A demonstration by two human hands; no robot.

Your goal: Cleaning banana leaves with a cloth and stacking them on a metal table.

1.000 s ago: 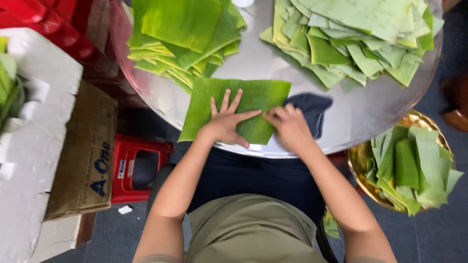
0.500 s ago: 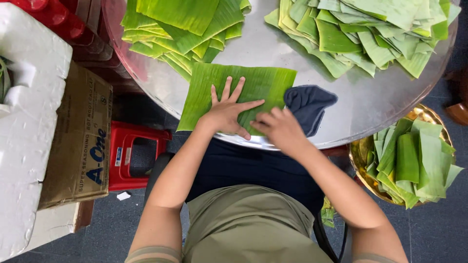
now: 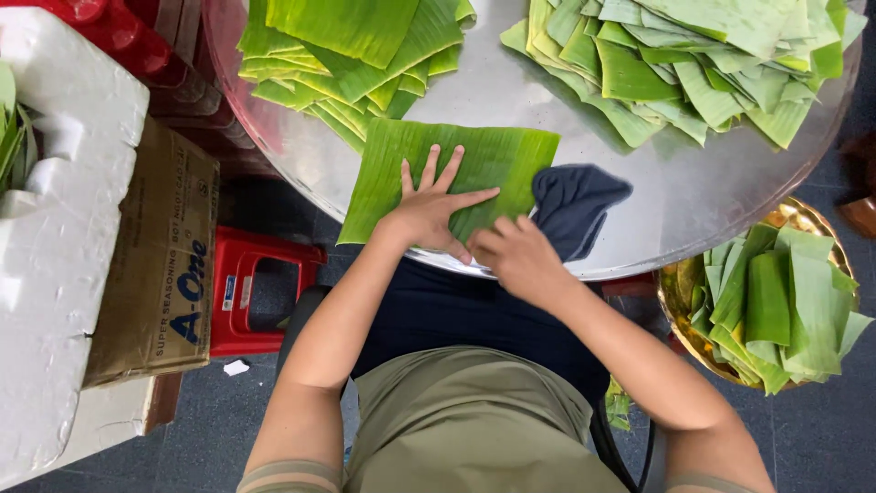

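We press our left hand (image 3: 436, 208) flat, fingers spread, on the banana leaf (image 3: 438, 173), which lies at the near edge of the round metal bench (image 3: 511, 100), its near corner overhanging the rim. Our right hand (image 3: 516, 258) sits just right of the leaf, its grip clamped on the dark blue cloth (image 3: 575, 205), whose held end is hidden under the fingers. Beyond the leaf, two leaf stacks (image 3: 347, 46) (image 3: 693, 55) are cut off by the frame's top. Bare metal lies between them. Right of the bench, a brass bowl (image 3: 680, 301) of leaf pieces stands.
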